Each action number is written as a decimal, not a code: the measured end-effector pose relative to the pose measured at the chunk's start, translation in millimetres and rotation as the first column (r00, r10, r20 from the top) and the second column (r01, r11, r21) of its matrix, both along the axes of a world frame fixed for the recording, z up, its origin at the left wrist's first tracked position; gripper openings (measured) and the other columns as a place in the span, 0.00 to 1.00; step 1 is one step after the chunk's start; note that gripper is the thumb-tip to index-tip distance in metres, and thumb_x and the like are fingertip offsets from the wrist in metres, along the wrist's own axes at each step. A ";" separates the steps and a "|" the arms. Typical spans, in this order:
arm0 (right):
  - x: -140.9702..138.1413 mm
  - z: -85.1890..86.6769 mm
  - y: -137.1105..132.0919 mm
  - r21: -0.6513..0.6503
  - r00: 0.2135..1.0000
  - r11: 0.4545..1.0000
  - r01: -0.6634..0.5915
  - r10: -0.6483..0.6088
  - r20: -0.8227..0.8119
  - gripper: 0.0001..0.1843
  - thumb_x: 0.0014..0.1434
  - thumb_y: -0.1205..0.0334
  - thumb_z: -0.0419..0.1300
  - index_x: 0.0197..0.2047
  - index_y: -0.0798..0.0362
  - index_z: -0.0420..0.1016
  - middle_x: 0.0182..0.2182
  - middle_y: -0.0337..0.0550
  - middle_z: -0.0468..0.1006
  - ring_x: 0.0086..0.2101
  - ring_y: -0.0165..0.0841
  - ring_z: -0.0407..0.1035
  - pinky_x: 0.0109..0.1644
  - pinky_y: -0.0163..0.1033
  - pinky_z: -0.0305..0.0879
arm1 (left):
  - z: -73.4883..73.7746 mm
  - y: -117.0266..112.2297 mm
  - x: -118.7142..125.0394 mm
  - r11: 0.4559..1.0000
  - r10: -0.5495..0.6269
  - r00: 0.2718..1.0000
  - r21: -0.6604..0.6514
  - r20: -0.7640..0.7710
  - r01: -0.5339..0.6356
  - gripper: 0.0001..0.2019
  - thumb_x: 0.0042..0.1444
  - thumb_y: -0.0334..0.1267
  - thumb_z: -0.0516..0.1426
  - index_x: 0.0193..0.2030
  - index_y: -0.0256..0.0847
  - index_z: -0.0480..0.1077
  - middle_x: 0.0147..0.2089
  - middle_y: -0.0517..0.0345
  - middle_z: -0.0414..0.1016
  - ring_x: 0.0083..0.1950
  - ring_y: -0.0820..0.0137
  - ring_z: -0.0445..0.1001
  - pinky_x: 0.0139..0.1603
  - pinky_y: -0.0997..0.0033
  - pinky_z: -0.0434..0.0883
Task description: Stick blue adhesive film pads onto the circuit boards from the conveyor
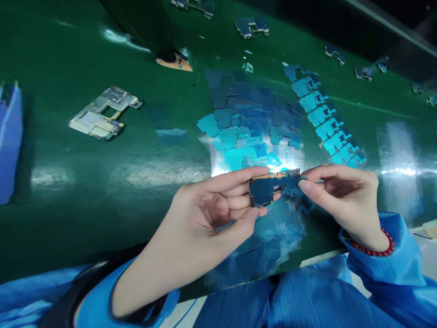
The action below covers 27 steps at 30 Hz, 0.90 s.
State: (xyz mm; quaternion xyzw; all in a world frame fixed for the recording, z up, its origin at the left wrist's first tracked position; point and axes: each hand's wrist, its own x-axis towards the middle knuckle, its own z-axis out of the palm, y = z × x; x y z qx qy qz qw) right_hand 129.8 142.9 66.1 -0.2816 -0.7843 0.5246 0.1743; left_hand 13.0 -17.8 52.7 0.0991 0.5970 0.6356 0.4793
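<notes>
My left hand [218, 205] holds a small phone circuit board [252, 181] by its edges, tilted above the work surface, with the thumb below and the fingers behind. A dark blue cut-out film [262, 191] covers much of the board's face. At the board's right end, my right hand [336, 189] pinches the film's edge between thumb and index finger. Whether those fingertips also touch the board is hidden. Behind and below the hands lie overlapping sheets of blue film cut-outs [235, 141].
The green mat [85, 196] carries another circuit board [105, 114] at left. A strip of blue cut-outs [317, 111] runs diagonally at right, near a clear plastic sheet [399, 159]. More boards [251, 27] lie at the back. A blue object [10, 141] stands at the left edge.
</notes>
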 end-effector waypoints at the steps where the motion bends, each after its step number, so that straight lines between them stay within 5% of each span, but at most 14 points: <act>1: -0.2 0.1 0.1 -0.001 1.000 1.000 0.000 0.000 -0.002 0.08 0.47 0.72 0.69 0.28 0.48 0.81 0.25 0.33 0.81 0.23 0.23 0.73 0.26 0.24 0.74 | -0.2 -0.1 -0.1 1.000 -0.003 1.000 0.003 -0.003 0.003 0.19 0.47 0.33 0.65 0.48 0.48 0.78 0.31 0.63 0.84 0.36 0.65 0.83 0.46 0.71 0.78; 10: 0.7 -0.9 0.0 0.000 1.000 1.000 -0.002 0.002 0.013 0.08 0.48 0.72 0.69 0.29 0.48 0.81 0.25 0.35 0.81 0.23 0.26 0.73 0.25 0.28 0.75 | 0.5 -0.2 -1.5 1.000 -0.014 1.000 -0.027 -0.025 0.013 0.20 0.46 0.34 0.65 0.48 0.47 0.78 0.31 0.62 0.84 0.31 0.67 0.82 0.43 0.69 0.79; 27: -0.9 -0.3 0.0 -0.007 1.000 1.000 -0.007 0.007 0.009 0.07 0.48 0.72 0.69 0.28 0.49 0.81 0.25 0.34 0.81 0.23 0.26 0.73 0.26 0.27 0.76 | -0.8 0.6 -0.3 1.000 0.006 1.000 0.002 -0.016 -0.006 0.19 0.46 0.33 0.65 0.47 0.48 0.78 0.32 0.62 0.84 0.35 0.65 0.83 0.45 0.70 0.79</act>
